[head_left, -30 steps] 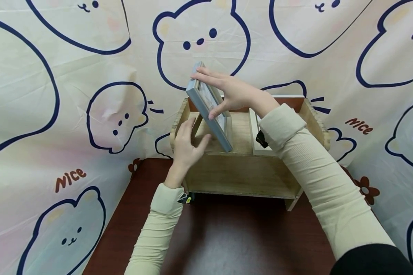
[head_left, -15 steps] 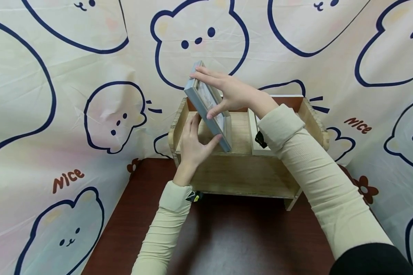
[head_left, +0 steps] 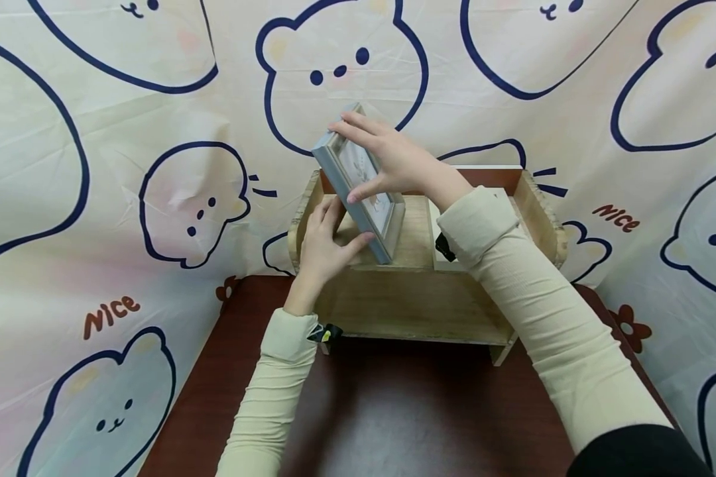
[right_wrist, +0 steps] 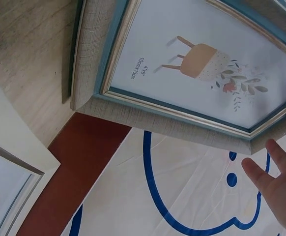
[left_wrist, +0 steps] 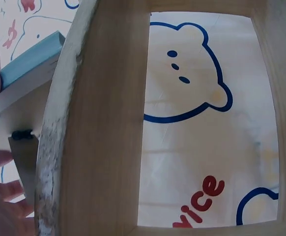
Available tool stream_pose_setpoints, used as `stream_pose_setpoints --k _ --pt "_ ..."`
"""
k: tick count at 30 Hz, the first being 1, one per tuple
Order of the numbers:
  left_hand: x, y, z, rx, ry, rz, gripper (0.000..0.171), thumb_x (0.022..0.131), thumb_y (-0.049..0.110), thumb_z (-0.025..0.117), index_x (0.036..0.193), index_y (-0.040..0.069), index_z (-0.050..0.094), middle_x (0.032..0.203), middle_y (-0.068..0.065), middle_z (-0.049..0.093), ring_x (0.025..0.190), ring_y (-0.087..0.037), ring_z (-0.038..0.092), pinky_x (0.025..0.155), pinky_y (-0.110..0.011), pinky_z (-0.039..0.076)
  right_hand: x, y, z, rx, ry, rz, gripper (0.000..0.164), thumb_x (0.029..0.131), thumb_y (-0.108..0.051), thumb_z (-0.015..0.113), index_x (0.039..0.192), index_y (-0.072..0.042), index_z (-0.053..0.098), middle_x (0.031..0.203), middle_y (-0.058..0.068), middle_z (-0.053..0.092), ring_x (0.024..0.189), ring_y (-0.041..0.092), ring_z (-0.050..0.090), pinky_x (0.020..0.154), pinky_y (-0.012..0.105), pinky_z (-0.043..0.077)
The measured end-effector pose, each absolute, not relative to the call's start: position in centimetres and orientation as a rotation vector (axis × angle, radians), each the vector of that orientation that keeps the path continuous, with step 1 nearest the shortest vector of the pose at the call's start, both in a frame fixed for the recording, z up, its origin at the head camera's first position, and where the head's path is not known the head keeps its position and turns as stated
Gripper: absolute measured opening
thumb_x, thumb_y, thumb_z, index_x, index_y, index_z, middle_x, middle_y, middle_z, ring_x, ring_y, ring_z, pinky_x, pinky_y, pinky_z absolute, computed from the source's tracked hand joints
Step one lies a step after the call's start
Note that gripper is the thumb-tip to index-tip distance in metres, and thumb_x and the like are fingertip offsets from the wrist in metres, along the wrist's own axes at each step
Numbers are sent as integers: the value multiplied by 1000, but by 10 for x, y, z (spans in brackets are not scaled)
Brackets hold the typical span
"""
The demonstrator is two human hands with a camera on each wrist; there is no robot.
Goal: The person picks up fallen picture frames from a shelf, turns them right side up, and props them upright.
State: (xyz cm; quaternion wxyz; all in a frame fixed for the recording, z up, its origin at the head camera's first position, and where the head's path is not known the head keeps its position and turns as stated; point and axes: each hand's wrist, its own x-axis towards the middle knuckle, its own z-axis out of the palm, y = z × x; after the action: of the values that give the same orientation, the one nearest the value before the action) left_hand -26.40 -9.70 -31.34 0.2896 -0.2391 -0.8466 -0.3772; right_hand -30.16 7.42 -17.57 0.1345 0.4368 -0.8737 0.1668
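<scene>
A blue-grey picture frame (head_left: 331, 165) stands tilted on the left of the wooden shelf's upper board (head_left: 416, 228). In the right wrist view, the picture frame (right_wrist: 182, 110) shows a chair-and-flowers print. My right hand (head_left: 396, 156) grips it near the top, fingers over the upper edge and thumb across the front. Beside its left side, my left hand (head_left: 324, 244) has the thumb against the edge and the fingers spread behind. The left wrist view shows the frame's back stand (left_wrist: 26, 160) swung out, close to those fingers; contact there is unclear.
A white picture frame (right_wrist: 22, 115) lies on the right half of the upper board, partly behind the right sleeve (head_left: 483, 222). The wooden shelf (head_left: 406, 305) has raised side panels (head_left: 539, 212) and stands on a dark red-brown table (head_left: 394, 411) before a cartoon-printed cloth (head_left: 203, 79).
My left hand has come up to the frame and put its thumb on the edge. The frame has turned slightly, so more of its front shows. My right hand keeps its grip.
</scene>
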Motion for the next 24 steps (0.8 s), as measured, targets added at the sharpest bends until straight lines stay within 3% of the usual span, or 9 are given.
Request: stream_pose_setpoints --k 4,10,17,24 --pt "-264 -100 -313 -636 -2253 -1003 71 78 49 65 135 14 42 131 -9 39 117 -29 37 93 -49 34 -302 71 -177 1221 -2531 453 98 66 -50 75 145 -22 25 150 8 16 137 25 12 107 45 18" --pt "-256 -84 -323 -604 -1942 -938 67 73 31 74 126 -2 50 120 -19 50 107 -32 47 91 -44 38 -302 71 -178 1188 -2536 431 98 66 -49 75 145 -22 25 150 7 15 136 26 11 107 46 18" --pt "-249 -62 -333 -617 -1843 -1165 65 75 11 72 130 -6 42 102 -20 59 85 -28 60 71 -34 51 -303 69 -178 1199 -2532 446 99 66 -49 75 145 -22 24 151 7 14 137 26 10 106 47 20" --pt "-243 -50 -330 -662 -1840 -1368 66 77 -6 64 134 -11 31 89 -26 64 65 -30 66 51 -31 53 -310 76 -178 1305 -2484 590 97 67 -39 79 145 -16 27 150 8 16 136 22 11 107 43 18"
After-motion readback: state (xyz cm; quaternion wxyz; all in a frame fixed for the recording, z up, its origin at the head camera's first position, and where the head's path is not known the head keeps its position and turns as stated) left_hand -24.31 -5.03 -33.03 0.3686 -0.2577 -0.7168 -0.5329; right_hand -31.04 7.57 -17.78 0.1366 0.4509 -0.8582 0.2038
